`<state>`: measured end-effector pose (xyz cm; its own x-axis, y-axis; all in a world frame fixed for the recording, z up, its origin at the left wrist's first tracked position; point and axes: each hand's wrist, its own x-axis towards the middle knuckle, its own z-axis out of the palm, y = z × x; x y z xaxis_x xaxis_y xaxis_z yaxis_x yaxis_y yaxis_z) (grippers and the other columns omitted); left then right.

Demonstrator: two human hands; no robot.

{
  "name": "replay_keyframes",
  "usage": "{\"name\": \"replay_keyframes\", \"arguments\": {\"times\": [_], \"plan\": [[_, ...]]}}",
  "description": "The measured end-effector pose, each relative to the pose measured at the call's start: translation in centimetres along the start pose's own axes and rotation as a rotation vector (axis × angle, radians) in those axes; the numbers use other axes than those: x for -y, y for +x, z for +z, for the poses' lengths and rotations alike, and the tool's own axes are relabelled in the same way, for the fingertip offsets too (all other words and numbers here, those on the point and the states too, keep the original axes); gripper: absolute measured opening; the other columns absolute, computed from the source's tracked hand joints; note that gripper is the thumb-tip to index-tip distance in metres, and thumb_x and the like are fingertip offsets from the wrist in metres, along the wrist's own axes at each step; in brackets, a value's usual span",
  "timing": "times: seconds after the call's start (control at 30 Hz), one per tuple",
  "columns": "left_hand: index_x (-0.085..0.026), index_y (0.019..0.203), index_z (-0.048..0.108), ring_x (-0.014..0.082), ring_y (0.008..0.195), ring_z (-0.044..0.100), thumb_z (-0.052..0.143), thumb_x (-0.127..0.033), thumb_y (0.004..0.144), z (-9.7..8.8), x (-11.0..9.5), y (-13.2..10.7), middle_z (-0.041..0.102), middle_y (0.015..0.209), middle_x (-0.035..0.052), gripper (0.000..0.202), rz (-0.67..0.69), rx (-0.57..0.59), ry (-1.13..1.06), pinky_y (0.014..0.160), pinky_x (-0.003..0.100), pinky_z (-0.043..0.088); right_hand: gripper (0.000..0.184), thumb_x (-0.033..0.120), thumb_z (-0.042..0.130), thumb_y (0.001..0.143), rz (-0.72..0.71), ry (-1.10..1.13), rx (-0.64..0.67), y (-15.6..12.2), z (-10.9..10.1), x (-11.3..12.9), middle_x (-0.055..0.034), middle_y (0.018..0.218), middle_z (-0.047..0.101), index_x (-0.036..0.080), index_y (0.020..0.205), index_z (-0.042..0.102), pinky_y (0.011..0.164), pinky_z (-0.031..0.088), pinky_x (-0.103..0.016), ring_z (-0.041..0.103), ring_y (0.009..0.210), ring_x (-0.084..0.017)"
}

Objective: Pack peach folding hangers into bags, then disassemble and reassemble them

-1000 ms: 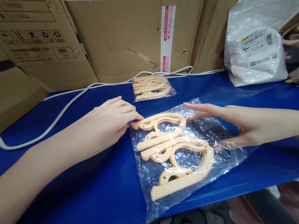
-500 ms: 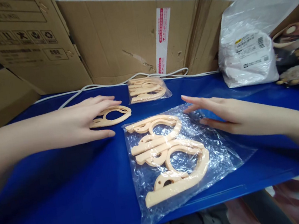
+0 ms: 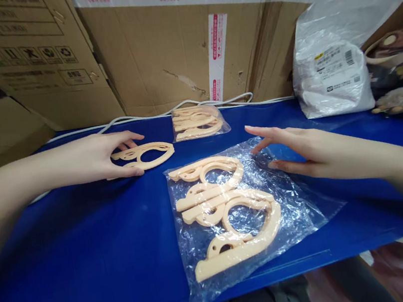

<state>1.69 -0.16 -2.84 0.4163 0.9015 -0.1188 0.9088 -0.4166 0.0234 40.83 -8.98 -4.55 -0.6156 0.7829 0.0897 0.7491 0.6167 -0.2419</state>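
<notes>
My left hand [image 3: 102,156] is around the left end of a beige folding clothes hanger [image 3: 156,155], folded up on the blue table. The thumb lies along the near arm and the other fingers are at the far side. In front, a clear plastic bag [image 3: 294,213] lies flat with beige folded hangers [image 3: 240,256] inside. My right hand [image 3: 300,154] hovers over the right part of this bag, fingers stretched and apart, holding nothing. Behind them lies a smaller clear packet [image 3: 200,121] with more beige hangers in it.
Cardboard boxes [image 3: 164,50] stand along the back of the blue table [image 3: 90,268]. A white cable [image 3: 273,100] runs along their foot. At the back right stands a white plastic parcel [image 3: 332,76], with a dark bag [image 3: 397,66] beside it.
My left hand has drawn back to the left, and its thumb and fingers now span the hanger's left end. The right hand has hardly moved.
</notes>
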Motion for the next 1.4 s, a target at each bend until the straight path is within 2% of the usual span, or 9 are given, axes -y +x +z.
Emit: {"name": "replay_keyframes", "arguments": {"times": [0.17,0.33,0.5,0.6,0.7,0.97,1.2,1.3,1.4], "plan": [[-0.013,0.141,0.046,0.0386,0.11,0.061,0.053,-0.056,0.085,-1.0,-1.3,-0.5,0.061,0.132,0.0174,0.071,-0.041,-0.096,0.093,0.09,0.047,0.046,0.069,0.038,0.049,0.1,-0.02,-0.049,-0.043,0.1,0.0,0.2,-0.0077,0.133,0.066,0.032,0.161,0.018,0.097,0.053,-0.047,0.065,0.116,-0.028],[-0.015,0.142,0.045,0.0359,0.113,0.058,0.055,-0.045,0.086,-1.5,-3.3,-2.0,0.055,0.136,0.0133,0.064,0.055,-0.338,0.121,0.097,0.048,0.045,0.069,0.036,0.053,0.098,-0.042,-0.088,-0.187,0.3,0.0,0.7,-0.0077,0.135,0.064,0.031,0.16,0.021,0.099,0.051,-0.051,0.062,0.12,-0.031],[-0.011,0.143,0.043,0.0332,0.115,0.057,0.061,-0.039,0.086,0.3,-6.4,-2.8,0.055,0.131,0.0138,0.066,0.344,-0.589,0.068,0.099,0.043,0.045,0.071,0.036,0.061,0.094,-0.119,-0.05,-0.371,0.2,0.4,2.3,-0.0046,0.146,0.055,0.036,0.157,0.028,0.109,0.046,-0.053,0.055,0.13,-0.032],[-0.011,0.143,0.043,0.035,0.119,0.056,0.065,-0.037,0.083,1.8,-8.2,-3.0,0.057,0.132,0.016,0.069,0.546,-0.696,0.002,0.101,0.046,0.045,0.08,0.044,0.069,0.089,-0.193,-0.029,-0.394,0.2,0.8,3.5,-0.0053,0.151,0.049,0.038,0.157,0.027,0.11,0.045,-0.053,0.049,0.136,-0.033],[-0.012,0.144,0.04,0.0338,0.122,0.056,0.066,-0.037,0.083,2.8,-9.6,-3.4,0.056,0.137,0.0164,0.07,0.67,-0.769,-0.046,0.102,0.047,0.045,0.086,0.045,0.073,0.086,-0.249,-0.021,-0.395,0.2,1.4,4.4,-0.0075,0.151,0.049,0.038,0.157,0.026,0.109,0.046,-0.053,0.048,0.137,-0.033],[-0.011,0.142,0.039,0.0266,0.121,0.058,0.067,-0.038,0.089,3.0,-11.5,-4.1,0.06,0.132,0.0149,0.066,0.732,-0.78,-0.163,0.098,0.042,0.051,0.087,0.042,0.074,0.086,-0.318,-0.002,-0.453,0.8,2.1,5.0,-0.0073,0.148,0.052,0.036,0.158,0.026,0.106,0.05,-0.046,0.054,0.131,-0.031],[-0.016,0.143,0.041,0.0284,0.12,0.06,0.07,-0.045,0.087,3.7,-11.5,-3.7,0.062,0.131,0.0141,0.069,0.707,-0.736,-0.223,0.097,0.042,0.053,0.086,0.042,0.075,0.084,-0.322,-0.055,-0.471,1.3,2.4,5.1,-0.0098,0.139,0.058,0.033,0.156,0.028,0.097,0.054,-0.046,0.06,0.122,-0.03],[-0.014,0.145,0.038,0.0292,0.133,0.051,0.069,-0.042,0.089,4.0,-11.3,-3.4,0.054,0.142,0.0173,0.07,0.704,-0.742,-0.199,0.108,0.045,0.046,0.084,0.04,0.074,0.084,-0.302,-0.084,-0.491,1.3,2.3,4.8,-0.0105,0.138,0.059,0.03,0.155,0.031,0.097,0.053,-0.047,0.06,0.121,-0.03],[-0.014,0.152,0.03,0.0308,0.147,0.034,0.067,-0.047,0.09,4.0,-10.6,-3.2,0.037,0.157,0.0185,0.079,0.701,-0.712,-0.191,0.119,0.05,0.035,0.087,0.039,0.077,0.08,-0.225,-0.035,-0.51,0.9,1.3,3.2,-0.0095,0.14,0.058,0.031,0.154,0.033,0.102,0.051,-0.05,0.059,0.124,-0.032]]}}
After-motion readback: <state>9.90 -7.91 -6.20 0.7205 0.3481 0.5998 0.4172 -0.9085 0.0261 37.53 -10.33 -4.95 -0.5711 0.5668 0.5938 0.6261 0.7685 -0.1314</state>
